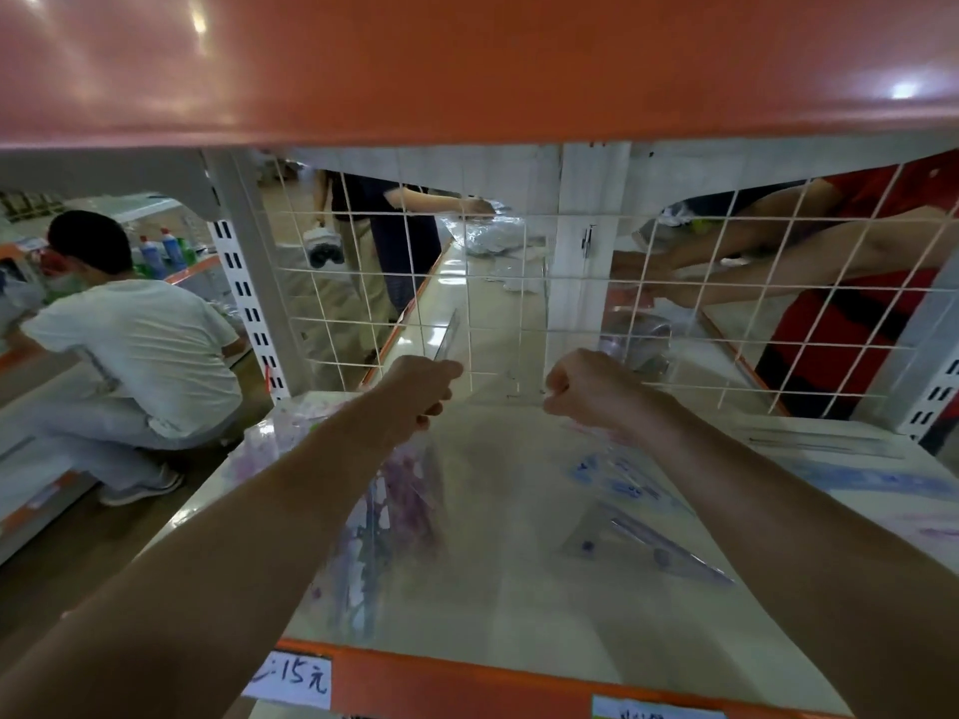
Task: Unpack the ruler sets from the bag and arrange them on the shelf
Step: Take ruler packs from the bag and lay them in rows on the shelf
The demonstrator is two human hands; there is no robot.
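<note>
Both my arms reach deep into the white shelf (498,490), close to its wire mesh back. My left hand (423,389) grips the top edge of a clear ruler set pack (394,511) with purple print, which hangs down toward the shelf board. My right hand (586,389) is curled and pinches the corner of a clear pack with blue print (628,485) holding a see-through set square (648,542). Another purple-printed pack (290,433) lies at the left end of the shelf. More blue-printed packs (872,480) lie flat at the right. The bag is not in view.
An orange shelf (467,64) hangs low overhead. The wire mesh panel (519,303) closes the back. Behind it a person in red (840,324) handles things. A person in white (129,345) crouches at the left. Price labels (296,677) sit on the orange front rail.
</note>
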